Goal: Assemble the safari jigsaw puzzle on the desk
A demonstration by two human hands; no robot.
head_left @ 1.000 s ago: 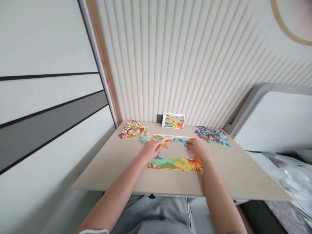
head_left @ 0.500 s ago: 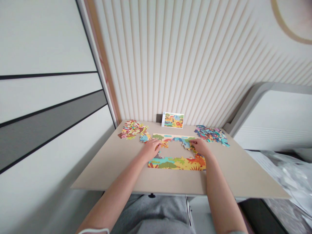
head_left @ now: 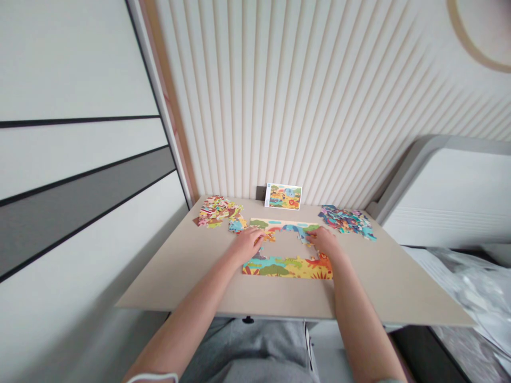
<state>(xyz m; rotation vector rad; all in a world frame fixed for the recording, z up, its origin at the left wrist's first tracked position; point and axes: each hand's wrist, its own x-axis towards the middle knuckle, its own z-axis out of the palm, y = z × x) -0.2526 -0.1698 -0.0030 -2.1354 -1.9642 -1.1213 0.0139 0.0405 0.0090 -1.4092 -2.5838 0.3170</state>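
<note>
A partly assembled jigsaw puzzle (head_left: pixel 275 268) lies flat on the table, its frame of colourful animal scenery joined around an open middle. My left hand (head_left: pixel 248 246) rests over the puzzle's left side, its bent fingers pressed onto the pieces there. At the upper right, my right hand (head_left: pixel 324 240) has its fingers closed on a blue puzzle piece (head_left: pixel 302 234) beside the elephant part. The fingertips cover much of that piece, so its fit against its neighbours is hard to see.
A picture card (head_left: pixel 283 197) of the animal scene leans against the ribbed wall. Loose pieces form a pile (head_left: pixel 217 211) at the back left and a darker pile (head_left: pixel 346 219) at the back right. The table (head_left: pixel 191 276) has its near edge before my lap.
My right hand has shifted slightly left and inward, its fingertips now covering more of the blue piece. My left hand has stayed in place.
</note>
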